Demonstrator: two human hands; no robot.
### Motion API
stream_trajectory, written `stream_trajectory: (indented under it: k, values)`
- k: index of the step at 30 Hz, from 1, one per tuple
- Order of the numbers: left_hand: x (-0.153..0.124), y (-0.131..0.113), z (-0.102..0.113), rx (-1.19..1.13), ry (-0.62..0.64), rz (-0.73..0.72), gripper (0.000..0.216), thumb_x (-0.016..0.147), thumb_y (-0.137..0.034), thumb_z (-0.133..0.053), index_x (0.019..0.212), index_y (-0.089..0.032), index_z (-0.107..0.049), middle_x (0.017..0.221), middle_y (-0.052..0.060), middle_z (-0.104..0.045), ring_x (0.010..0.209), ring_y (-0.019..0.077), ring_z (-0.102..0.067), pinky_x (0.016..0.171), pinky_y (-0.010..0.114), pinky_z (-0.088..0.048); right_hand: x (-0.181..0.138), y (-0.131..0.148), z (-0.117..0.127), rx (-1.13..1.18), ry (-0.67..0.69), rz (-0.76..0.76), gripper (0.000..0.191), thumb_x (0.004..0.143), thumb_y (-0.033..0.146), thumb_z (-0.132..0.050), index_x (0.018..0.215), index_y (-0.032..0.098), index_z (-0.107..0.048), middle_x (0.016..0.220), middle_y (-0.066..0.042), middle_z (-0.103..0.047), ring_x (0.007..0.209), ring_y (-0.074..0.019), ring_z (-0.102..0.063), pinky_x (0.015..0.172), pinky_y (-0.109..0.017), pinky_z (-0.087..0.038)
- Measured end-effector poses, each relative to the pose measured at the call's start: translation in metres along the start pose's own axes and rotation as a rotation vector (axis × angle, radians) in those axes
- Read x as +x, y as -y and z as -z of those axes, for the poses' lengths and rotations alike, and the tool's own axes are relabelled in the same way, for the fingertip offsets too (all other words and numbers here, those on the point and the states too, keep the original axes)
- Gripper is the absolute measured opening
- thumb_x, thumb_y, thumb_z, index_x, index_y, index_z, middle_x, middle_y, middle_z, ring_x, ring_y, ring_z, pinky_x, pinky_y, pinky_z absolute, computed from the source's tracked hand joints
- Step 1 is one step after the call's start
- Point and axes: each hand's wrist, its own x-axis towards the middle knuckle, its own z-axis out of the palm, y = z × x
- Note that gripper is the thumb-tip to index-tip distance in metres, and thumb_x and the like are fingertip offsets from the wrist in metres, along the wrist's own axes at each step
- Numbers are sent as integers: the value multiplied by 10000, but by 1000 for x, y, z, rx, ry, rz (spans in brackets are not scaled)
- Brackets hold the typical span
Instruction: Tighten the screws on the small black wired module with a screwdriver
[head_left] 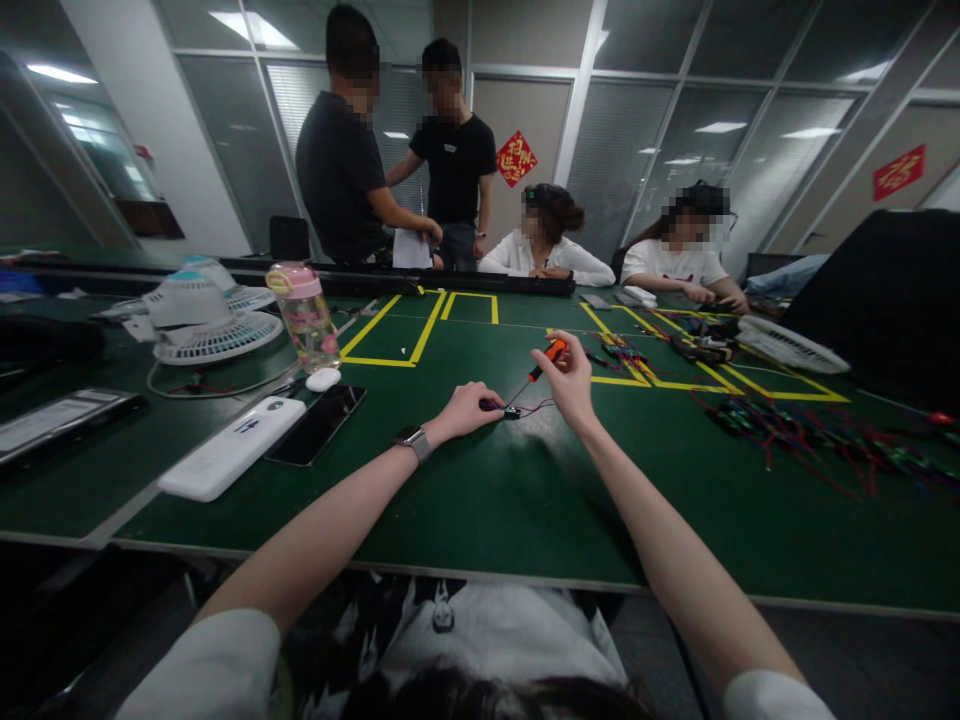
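Note:
My right hand [568, 375] is closed around the orange and black handle of a screwdriver [553, 355]. Its thin shaft slants down to the left, and the tip meets or nearly meets a small circuit board [513, 412] on the green table. With fingers pinched, my left hand [471, 408] steadies the board's wires from the left side. Dark wires show at its fingertips, and thin red and black leads run off the board to the right. The exact contact at the screwdriver's tip is too small to make out.
Bundles of wired boards [817, 430] lie at the right. A white phone-like case [232, 448], a black phone [319, 425], a pink-lidded bottle [306, 315] and white fans [214, 315] stand left. Yellow tape [379, 361] marks the table. Several people are across it.

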Motion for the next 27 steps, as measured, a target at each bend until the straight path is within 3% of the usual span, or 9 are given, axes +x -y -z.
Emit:
stream_trajectory:
  k: [3,8,15,21,27]
  values:
    - [1,1,-1,6,-2,-3,174,916,-312,-735,1043,-215,-803,988,53,-726,952,223,-643,878,332,-452,0,-2,1,1,-17,-1,325,789,349,-730,1083,249,-635,779,36,-564,677,-142,-557,665,-295,-501]
    - [1,2,-2,12,-8,-11,175,918,-312,-734,1049,-218,-801,987,54,-727,968,226,-645,906,341,-448,-1,-4,0,89,-4,-13,462,790,316,-734,1231,268,-604,871,3,-666,743,-167,-626,710,-331,-557]
    - [0,0,-1,18,-2,-13,183,929,-317,-723,1060,-215,-800,1010,58,-721,974,230,-644,903,345,-445,-1,2,-4,194,71,-28,349,800,339,-738,1132,278,-649,949,-25,-701,863,-198,-676,784,-363,-573]
    - [-1,-2,1,17,4,-7,178,932,-320,-718,1053,-218,-800,1013,56,-723,968,228,-640,906,346,-447,3,-2,-1,212,-26,-58,268,767,370,-788,994,265,-695,826,16,-635,768,-161,-596,757,-319,-507]
    - [-1,-1,1,-1,10,-11,185,933,-320,-716,1059,-213,-799,1005,58,-719,951,226,-639,880,346,-451,6,-10,6,231,23,-85,357,815,384,-748,1150,280,-678,857,9,-681,844,-182,-657,865,-370,-527]
